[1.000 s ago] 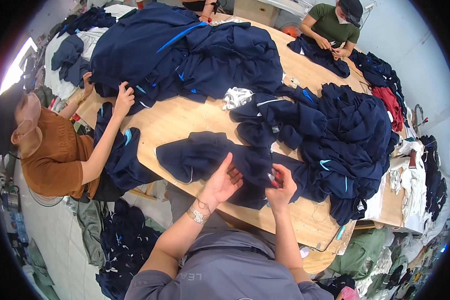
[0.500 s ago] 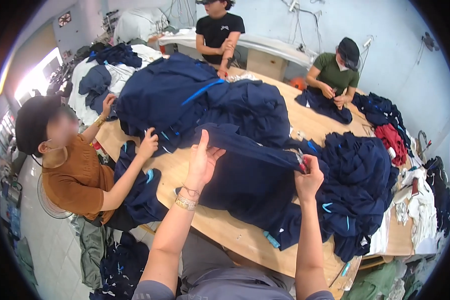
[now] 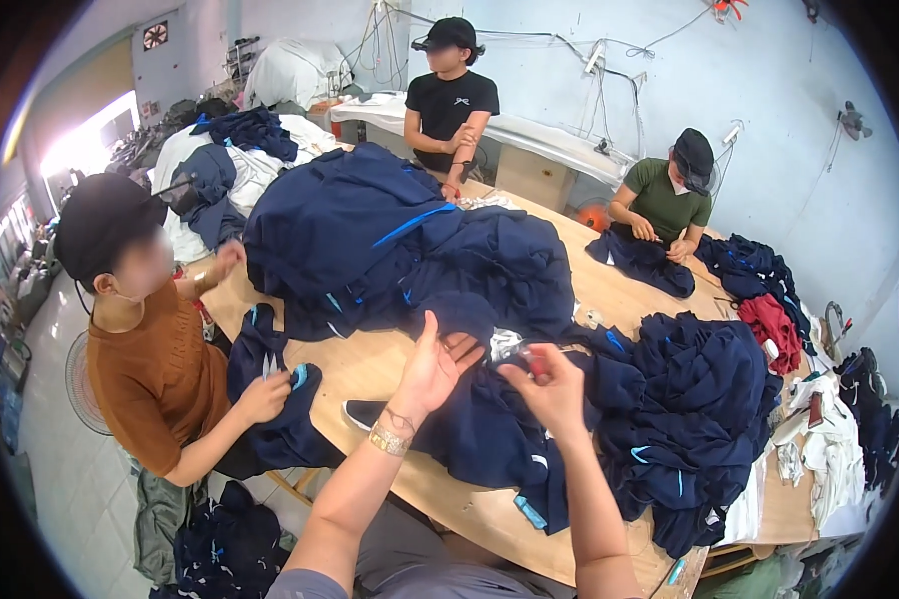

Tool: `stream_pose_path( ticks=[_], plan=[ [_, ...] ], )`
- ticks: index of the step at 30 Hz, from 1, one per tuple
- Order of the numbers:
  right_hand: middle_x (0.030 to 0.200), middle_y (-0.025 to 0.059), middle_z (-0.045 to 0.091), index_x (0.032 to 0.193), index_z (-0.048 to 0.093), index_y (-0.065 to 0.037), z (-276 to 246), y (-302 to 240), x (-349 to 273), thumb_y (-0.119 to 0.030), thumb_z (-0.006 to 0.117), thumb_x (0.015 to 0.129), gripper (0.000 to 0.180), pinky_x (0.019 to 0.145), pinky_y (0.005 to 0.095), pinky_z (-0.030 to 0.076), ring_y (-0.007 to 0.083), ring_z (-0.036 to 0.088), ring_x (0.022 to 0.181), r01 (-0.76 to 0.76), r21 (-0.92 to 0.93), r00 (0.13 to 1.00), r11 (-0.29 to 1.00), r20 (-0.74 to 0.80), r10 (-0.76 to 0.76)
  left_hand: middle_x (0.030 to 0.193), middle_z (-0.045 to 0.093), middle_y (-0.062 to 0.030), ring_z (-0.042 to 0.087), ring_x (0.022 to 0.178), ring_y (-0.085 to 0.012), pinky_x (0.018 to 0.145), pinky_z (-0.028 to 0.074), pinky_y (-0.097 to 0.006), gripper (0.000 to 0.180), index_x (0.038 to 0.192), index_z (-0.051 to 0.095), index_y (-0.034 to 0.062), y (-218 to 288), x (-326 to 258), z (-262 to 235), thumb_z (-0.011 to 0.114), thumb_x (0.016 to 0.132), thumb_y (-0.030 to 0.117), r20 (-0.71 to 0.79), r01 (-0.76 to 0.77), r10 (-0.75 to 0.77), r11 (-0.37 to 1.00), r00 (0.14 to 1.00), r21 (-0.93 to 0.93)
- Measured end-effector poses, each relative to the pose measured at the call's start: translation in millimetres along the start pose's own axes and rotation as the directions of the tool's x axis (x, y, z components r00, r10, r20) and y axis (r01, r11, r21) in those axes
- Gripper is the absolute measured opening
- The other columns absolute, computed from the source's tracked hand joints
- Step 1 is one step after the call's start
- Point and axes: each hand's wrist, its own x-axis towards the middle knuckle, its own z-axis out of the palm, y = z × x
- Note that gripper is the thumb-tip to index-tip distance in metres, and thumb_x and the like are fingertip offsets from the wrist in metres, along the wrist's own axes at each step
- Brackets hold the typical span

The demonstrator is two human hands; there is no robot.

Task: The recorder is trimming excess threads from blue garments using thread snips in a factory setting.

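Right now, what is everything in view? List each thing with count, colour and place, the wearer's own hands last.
wooden table: one, light brown, centre.
held garment: one, navy, on the near table edge under both hands.
garment heap: one, navy with blue trim, far left of the table.
second heap: one, navy, right of the table.
red cloth: one, right edge.
co-workers: three; one in a brown top at left, one in a black top at the far side, one in a green top at far right.
left hand: open, fingers spread, above the garment, bracelet on the wrist.
right hand: pinching a small reddish item.
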Motion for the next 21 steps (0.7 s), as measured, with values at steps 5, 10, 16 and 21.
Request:
stream_pose_path(
  ticks=[5, 10, 16, 21],
  plan=[
    [0.065, 0.011, 0.062, 0.086, 0.06, -0.008, 32, 1, 1, -0.021, 0.078, 0.067, 0.029, 0.051, 0.0302, 0.047, 0.0244, 0.063, 0.058, 0.193, -0.296, 0.976, 0.936, -0.039, -0.213, 0.1, 0.063, -0.0066, 0.057, 0.099, -0.0174, 0.09, 0.041, -0.036, 0.046, 0.107, 0.056, 0.0116, -3, -12, -1, 0.036, 0.093, 0.051, 0.042, -0.021, 0.018, 0.998, 0.999, 0.067],
    [0.064, 0.0033, 0.058, 0.088, 0.06, -0.005, 35, 22, -3, -0.011, 0.069, 0.078, 0.015, 0.05, 0.0227, 0.041, 0.0117, 0.055, 0.054, 0.213, -0.049, 0.97, 0.976, -0.109, -0.217, 0.099, 0.063, -0.0051, 0.056, 0.1, -0.0171, 0.088, 0.042, -0.035, 0.047, 0.107, 0.056, 0.011, 6, -15, 4, 0.035, 0.093, 0.051, 0.003, -0.047, 0.047, 0.988, 0.999, 0.145],
    [0.063, -0.0089, 0.043, 0.08, 0.054, -0.003, 11, 8, -4, -0.014, 0.056, 0.091, 0.015, 0.048, 0.0156, 0.025, -0.0017, 0.034, 0.056, -0.145, 0.505, 0.977, 0.851, -0.065, 0.205, 0.112, 0.058, -0.0033, 0.054, 0.108, -0.0192, 0.094, 0.04, -0.042, 0.055, 0.117, 0.049, 0.0105, 19, -9, 4, 0.029, 0.093, 0.055, 0.046, -0.044, 0.037, 0.988, 0.998, 0.147],
    [0.066, -0.0082, 0.046, 0.082, 0.054, -0.002, 26, 14, -6, -0.015, 0.059, 0.089, 0.014, 0.049, 0.0158, 0.028, -0.0011, 0.037, 0.058, 0.063, 0.367, 0.992, 0.928, -0.124, -0.018, 0.11, 0.059, -0.0063, 0.056, 0.105, -0.0218, 0.09, 0.044, -0.041, 0.041, 0.114, 0.051, 0.0081, 21, -7, 9, 0.039, 0.094, 0.042, 0.119, -0.05, 0.037, 0.993, 0.992, 0.105]
  ],
)
